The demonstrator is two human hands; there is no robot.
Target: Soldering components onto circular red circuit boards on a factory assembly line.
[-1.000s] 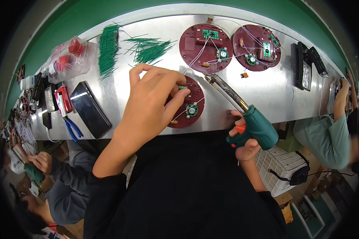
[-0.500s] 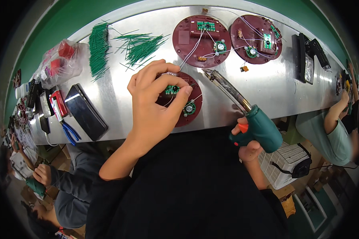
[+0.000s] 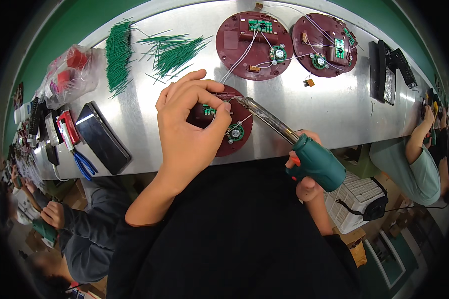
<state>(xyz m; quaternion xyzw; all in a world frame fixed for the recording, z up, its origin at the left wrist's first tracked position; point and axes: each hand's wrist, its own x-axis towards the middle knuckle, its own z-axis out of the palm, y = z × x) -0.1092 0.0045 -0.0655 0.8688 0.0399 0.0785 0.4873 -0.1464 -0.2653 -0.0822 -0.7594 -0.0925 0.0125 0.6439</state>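
My left hand reaches over a dark red round plastic disc near the table's front edge. Its thumb and index finger are pinched together above the disc; what lies between them is too small to make out. Partly hidden beneath the hand is a green circuit board, and a small round speaker with thin wires shows beside the thumb. My right hand is wrapped round the green handle of a soldering gun with a red trigger. The gun's tip is over the disc, close to my left fingertips.
Two more wired discs lie at the back. Green wire pieces are heaped left of them. A phone, blue-handled pliers and a plastic bag are at left, black parts at right. People sit on both sides.
The soldering gun has moved left, bringing its tip from beside the disc to just by my left fingertips. My left thumb and index finger have drawn closer together.
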